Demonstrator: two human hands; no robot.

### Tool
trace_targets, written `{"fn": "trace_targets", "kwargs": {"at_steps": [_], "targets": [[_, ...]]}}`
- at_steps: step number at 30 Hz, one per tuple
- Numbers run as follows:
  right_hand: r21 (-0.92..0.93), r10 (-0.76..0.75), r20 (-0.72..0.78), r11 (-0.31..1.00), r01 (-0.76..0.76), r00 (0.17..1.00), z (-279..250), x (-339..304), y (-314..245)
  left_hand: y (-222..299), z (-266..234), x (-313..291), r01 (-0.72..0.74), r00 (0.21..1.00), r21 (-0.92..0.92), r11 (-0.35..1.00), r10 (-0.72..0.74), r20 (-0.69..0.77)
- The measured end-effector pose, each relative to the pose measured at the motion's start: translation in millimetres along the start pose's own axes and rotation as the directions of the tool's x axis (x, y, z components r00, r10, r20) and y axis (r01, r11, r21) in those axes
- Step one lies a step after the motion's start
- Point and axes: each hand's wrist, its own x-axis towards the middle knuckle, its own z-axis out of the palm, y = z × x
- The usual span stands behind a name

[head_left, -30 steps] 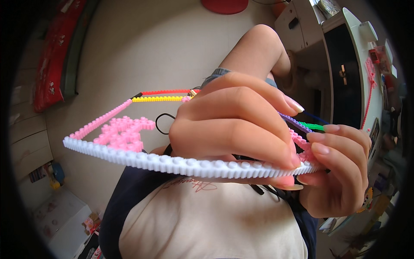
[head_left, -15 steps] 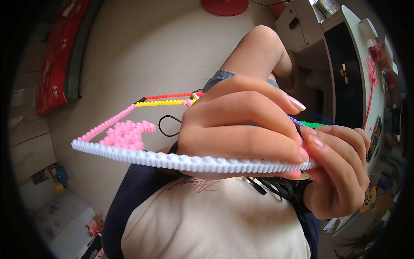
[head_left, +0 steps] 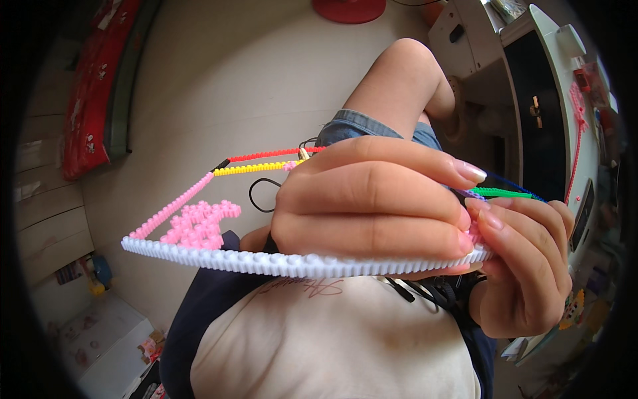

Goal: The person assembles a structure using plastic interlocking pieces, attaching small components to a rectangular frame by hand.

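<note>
A frame-like piece built of small studded plastic beads spans both hands. Its white strip runs along the near side, joined at the left to a pink strip. Farther back are a yellow strip, a red strip and a green strip. A lumpy pink bead figure sits inside the outline. My left hand is closed over the frame's right part, fingertips pressed on pink and white beads. My right hand pinches the white strip's right end; its fingertips meet the left hand's.
Beyond the hands are a bent knee and denim shorts. A black cord loop hangs behind the frame. A white desk with a dark drawer stands at the right. A red covered piece of furniture is at the left.
The left end of the bead frame sits slightly lower and farther right in view. Both hands keep their grip, the left one a little lower.
</note>
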Motion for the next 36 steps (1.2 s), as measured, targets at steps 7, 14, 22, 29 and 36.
{"fn": "trace_targets", "kwargs": {"at_steps": [7, 14, 22, 29, 36], "targets": [[-0.014, -0.033, -0.028, 0.999, 0.032, 0.999, 2.9, 4.1, 5.8, -8.9, 15.6, -6.7, -0.09, 0.976, -0.119, 0.989, 0.064, -0.207], [0.029, -0.02, -0.126, 0.999, 0.023, 0.992, 9.7, 13.5, 15.1, -4.6, -6.2, 4.8, 0.304, 0.953, -0.283, 0.91, -0.296, 0.071], [0.2, 0.256, -0.063, 0.95, -0.239, 0.965, -0.1, 37.9, 36.5, -7.0, -7.2, 16.6, 0.693, 0.721, -0.201, 0.692, -0.67, 0.178], [0.286, 0.152, -0.051, 0.949, -0.131, 0.987, 0.1, 51.8, 52.1, -23.6, 1.4, 18.6, 0.658, 0.749, -0.251, 0.71, -0.651, 0.123], [0.17, 0.286, -0.09, 0.948, -0.269, 0.954, 9.1, 41.5, 37.2, -22.9, 8.9, 14.3, 0.588, 0.784, -0.376, 0.716, -0.62, 0.044]]}}
